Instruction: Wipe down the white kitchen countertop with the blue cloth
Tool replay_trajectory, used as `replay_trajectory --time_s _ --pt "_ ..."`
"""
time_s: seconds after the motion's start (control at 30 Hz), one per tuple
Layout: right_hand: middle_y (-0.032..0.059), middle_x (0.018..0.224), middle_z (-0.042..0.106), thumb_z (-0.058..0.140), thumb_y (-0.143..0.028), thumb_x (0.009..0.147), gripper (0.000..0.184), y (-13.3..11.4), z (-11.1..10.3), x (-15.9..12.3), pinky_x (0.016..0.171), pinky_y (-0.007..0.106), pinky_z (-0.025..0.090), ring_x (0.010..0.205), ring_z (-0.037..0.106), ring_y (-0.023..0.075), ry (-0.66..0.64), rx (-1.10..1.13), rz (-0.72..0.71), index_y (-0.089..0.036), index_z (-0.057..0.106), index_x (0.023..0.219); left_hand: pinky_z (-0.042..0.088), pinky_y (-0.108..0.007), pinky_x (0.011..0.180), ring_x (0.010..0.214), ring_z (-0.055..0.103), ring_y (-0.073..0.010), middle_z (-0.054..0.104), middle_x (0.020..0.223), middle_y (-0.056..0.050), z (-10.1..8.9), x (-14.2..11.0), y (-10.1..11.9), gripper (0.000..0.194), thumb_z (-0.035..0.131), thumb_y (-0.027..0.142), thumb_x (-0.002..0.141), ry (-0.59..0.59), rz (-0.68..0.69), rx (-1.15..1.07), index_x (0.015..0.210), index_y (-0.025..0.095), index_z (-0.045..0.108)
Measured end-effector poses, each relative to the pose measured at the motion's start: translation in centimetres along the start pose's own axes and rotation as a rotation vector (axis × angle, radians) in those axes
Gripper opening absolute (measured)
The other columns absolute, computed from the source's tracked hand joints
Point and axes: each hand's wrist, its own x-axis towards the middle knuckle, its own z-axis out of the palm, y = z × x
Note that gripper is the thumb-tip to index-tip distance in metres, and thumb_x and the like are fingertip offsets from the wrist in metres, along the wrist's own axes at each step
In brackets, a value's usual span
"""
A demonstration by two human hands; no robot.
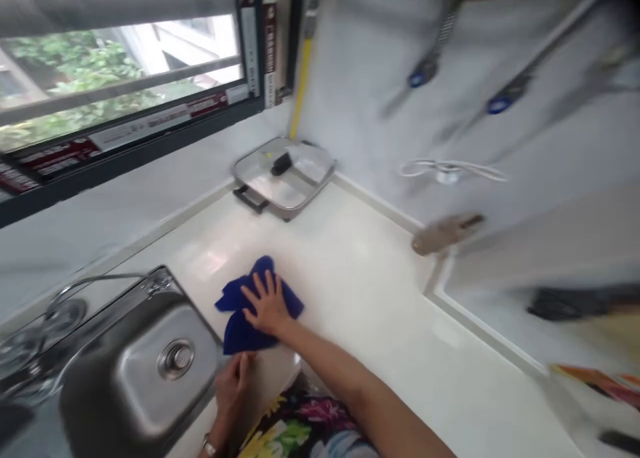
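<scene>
Steel sink [145, 371], lidded pan [286, 178] in corner; brownish object [446, 234], probably bottle.

A window [120, 61] at upper left, in a dark frame with strips of red and white printed tape along it, lets in daylight; green foliage and a pale building show beyond its horizontal bars. Pale, smooth walls [360, 78] meet in the corner beside it. A glossy white worktop [370, 271] with a low raised edge runs beneath them, reflecting the light in soft patches.
</scene>
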Motion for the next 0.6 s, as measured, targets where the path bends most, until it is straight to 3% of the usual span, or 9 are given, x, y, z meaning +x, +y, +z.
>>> replay_trajectory --time_s 0.1,0.23,0.43,0.6 --pt "0.0049 0.167 0.019 0.042 -0.049 0.099 0.057 1.8 -0.1 -4.2 0.122 0.063 0.008 0.154 0.001 0.0366 0.048 0.021 -0.003 -0.034 0.036 0.153 0.053 -0.028 0.065 0.071 0.071 -0.0205 0.077 0.076 -0.002 0.1 0.8 -0.5 0.047 0.042 0.056 0.091 -0.007 -0.020 -0.002 0.085 0.024 0.076" --pt "0.0031 0.165 0.025 0.048 -0.045 0.096 0.058 6.0 -1.1 -10.7 0.123 0.063 0.012 0.154 0.006 0.0349 0.149 -0.007 0.177 -0.034 0.037 0.153 0.052 -0.028 0.069 0.081 0.071 -0.0215 0.078 0.082 0.000 0.1 1.6 -0.8 0.043 0.042 0.053 0.090 -0.070 -0.032 0.055 0.092 0.027 0.076" --pt "0.0036 0.164 0.029 0.048 -0.037 0.095 0.058 12.5 -3.7 -22.8 0.122 0.059 0.017 0.153 0.011 0.0344 0.288 -0.151 0.683 -0.032 0.039 0.152 0.046 -0.029 0.061 0.077 0.069 -0.0233 0.080 0.095 0.000 0.3 3.1 -0.8 0.040 0.044 0.050 0.091 -0.142 -0.107 0.294 0.098 0.031 0.078" --pt "0.0043 0.163 0.032 0.037 -0.036 0.098 0.054 15.6 -4.2 -36.2 0.120 0.056 0.024 0.153 0.015 0.0311 0.367 -0.326 1.164 -0.030 0.039 0.152 0.044 -0.030 0.056 0.067 0.066 -0.0219 0.080 0.095 0.001 0.5 3.8 0.4 0.038 0.042 0.045 0.091 -0.190 -0.066 0.354 0.095 0.031 0.077"
